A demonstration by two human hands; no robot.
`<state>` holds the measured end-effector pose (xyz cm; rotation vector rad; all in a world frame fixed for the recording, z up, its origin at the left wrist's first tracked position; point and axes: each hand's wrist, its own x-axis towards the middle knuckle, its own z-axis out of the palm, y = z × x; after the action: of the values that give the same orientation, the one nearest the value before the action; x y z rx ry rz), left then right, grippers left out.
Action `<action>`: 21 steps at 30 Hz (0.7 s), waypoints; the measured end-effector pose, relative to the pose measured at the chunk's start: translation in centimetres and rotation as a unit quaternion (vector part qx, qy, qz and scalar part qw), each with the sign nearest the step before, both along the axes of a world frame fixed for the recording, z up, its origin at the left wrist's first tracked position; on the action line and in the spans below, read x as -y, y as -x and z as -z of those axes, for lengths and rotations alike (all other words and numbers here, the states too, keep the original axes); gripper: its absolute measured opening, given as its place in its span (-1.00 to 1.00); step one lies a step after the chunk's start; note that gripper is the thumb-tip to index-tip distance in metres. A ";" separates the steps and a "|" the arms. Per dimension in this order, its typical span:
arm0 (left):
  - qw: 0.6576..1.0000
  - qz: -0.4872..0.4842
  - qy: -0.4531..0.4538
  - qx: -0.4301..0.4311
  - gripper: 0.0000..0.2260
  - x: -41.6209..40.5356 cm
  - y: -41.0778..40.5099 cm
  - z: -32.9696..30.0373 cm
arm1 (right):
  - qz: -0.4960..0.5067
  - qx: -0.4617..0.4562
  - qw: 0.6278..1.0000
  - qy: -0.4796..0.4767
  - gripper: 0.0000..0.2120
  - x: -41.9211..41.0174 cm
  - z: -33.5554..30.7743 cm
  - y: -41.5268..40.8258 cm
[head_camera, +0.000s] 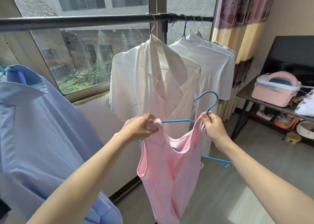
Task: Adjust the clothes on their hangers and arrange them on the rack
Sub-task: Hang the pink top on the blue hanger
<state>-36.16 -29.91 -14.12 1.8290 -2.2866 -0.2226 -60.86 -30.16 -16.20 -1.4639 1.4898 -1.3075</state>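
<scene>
Where the long black metal rack bar [85, 20] crossed in front of the tall window [88, 57], we stood on a pale grey tiled floor [246, 181] beside a beige wall. From that bar hung a white collared robe-like garment [153, 81] on a wire hook, and further along toward the bar's right end two white T-shirts [209, 64] on their own hangers. Past that end fell a purple-and-cream patterned curtain [237, 20], and beyond it stood a dark shelf table [251, 96] carrying a pink plastic lidded box [275, 89]. Under the bar's left stretch, close to us, hung a pale blue collared shirt [42, 130].

Below the bar and in front of the white garment, we held a pink sleeveless cotton top [168, 172] half-threaded on a blue plastic hanger [210, 103], which sat tilted, its hook up to the right. Our left hand [139, 127] gripped one bunched shoulder strap against the hanger arm. Our right hand [212, 123] pinched the other strap just beneath the hook.
</scene>
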 end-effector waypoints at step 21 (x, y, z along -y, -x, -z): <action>0.949 -0.085 0.170 -0.252 -0.63 1.4 -0.4 0.9 | 0.170 -0.343 0.922 -0.063 -0.68 0.1 1.5 7.0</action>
<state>-35.80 -31.31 -14.98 1.5593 -1.6910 -0.2201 -67.84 -30.21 -17.71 -1.7252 2.3177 -0.8772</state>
